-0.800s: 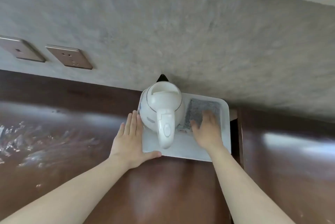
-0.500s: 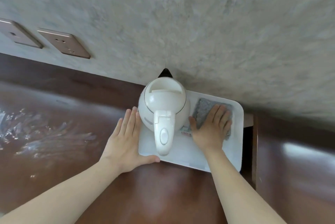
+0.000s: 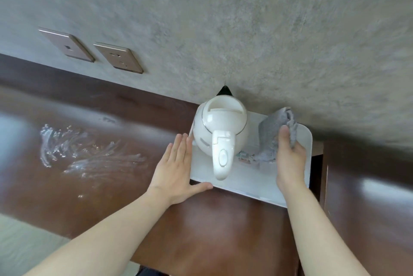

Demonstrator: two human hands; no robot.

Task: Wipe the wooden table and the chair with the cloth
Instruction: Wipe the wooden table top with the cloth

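Note:
A grey cloth (image 3: 271, 134) is lifted off the white tray (image 3: 250, 183), pinched in my right hand (image 3: 289, 159) so that it hangs crumpled beside the kettle. My left hand (image 3: 175, 169) lies flat and open on the dark wooden table (image 3: 201, 226), pressed against the tray's left edge with the thumb along its front edge. White smears and droplets (image 3: 87, 150) mark the tabletop to the left. The chair is not in view.
A white electric kettle (image 3: 220, 132) stands on the left half of the tray, handle toward me. A small printed packet (image 3: 244, 156) lies on the tray under the cloth. Grey wall behind holds two bronze socket plates (image 3: 117, 58). A second wooden surface (image 3: 368, 197) adjoins at right.
My right hand went from pressing flat on the cloth to gripping it and lifting it up off the tray. The left hand stayed against the tray.

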